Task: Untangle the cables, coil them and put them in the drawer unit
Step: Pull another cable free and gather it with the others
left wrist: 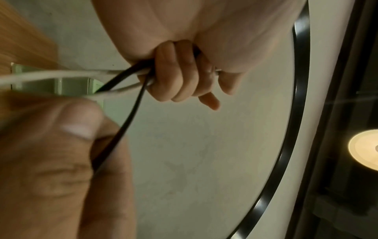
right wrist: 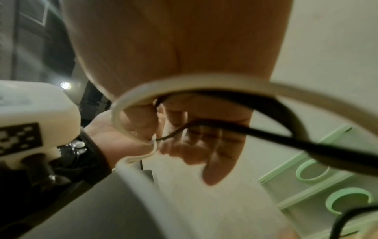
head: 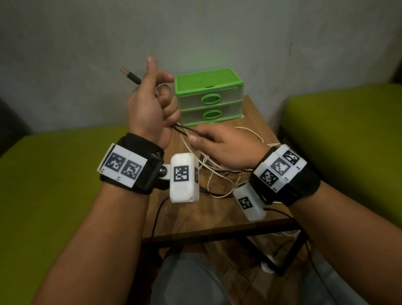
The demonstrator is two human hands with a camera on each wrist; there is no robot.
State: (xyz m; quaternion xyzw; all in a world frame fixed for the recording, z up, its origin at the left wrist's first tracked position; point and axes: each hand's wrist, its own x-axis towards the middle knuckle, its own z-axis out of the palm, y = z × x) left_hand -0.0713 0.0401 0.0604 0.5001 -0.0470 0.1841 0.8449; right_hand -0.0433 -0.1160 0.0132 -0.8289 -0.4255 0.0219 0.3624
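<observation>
My left hand (head: 152, 105) is raised in a fist above the table and grips a black cable (head: 131, 77) together with a white cable (head: 161, 87). The black cable's plug end sticks out up and to the left of the fist. In the left wrist view the curled fingers (left wrist: 174, 74) close round both the black cable (left wrist: 131, 116) and the white cable (left wrist: 53, 76). My right hand (head: 221, 146) sits lower right and pinches the black strands (head: 186, 130) that run down from the left fist. The green drawer unit (head: 209, 95) stands behind, both drawers closed.
A loose tangle of white and dark cables (head: 223, 177) lies on the small wooden table (head: 252, 117) under my right hand. Green cushioned seats (head: 55, 186) flank the table on both sides. A grey wall rises close behind the drawer unit.
</observation>
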